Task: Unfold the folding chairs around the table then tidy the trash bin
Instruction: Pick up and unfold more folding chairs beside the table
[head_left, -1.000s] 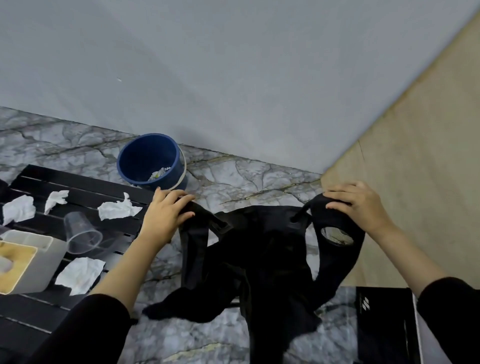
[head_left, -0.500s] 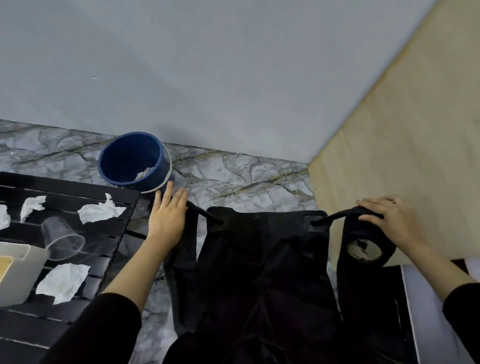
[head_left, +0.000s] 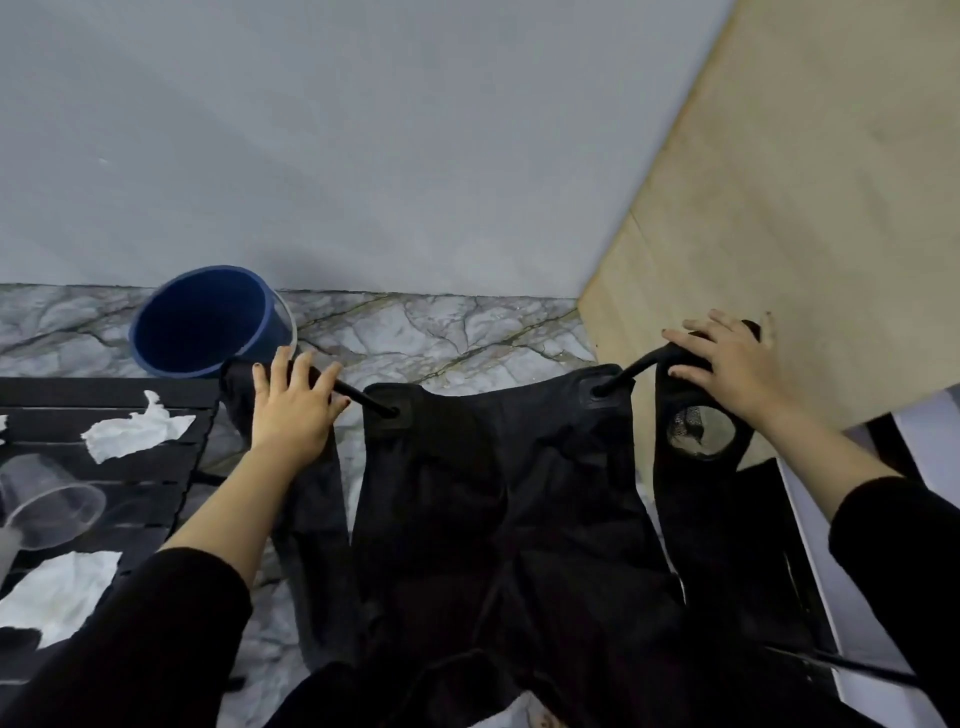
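Note:
A black fabric folding chair (head_left: 498, 519) stands spread out in front of me on the marble floor. My left hand (head_left: 293, 410) presses flat on its left armrest, fingers straight over the fabric and rod. On the right armrest, just above its mesh cup holder (head_left: 698, 431), my right hand (head_left: 727, 374) rests with fingers spread. The blue trash bin (head_left: 208, 322) stands by the grey wall, just beyond my left hand. Its inside is dark. A black slatted table (head_left: 171, 467) is at the left.
On the table lie crumpled white tissues (head_left: 135, 431) (head_left: 52, 592) and a clear plastic cup (head_left: 47, 504) on its side. A pale wooden panel (head_left: 779, 208) rises at the right, close behind the chair. A white and black object (head_left: 810, 545) sits low on the right.
My hands have moved apart with the armrests and the chair has spread wide, its back fabric now stretched. My fingers went from curled around the armrests to lying flat on them.

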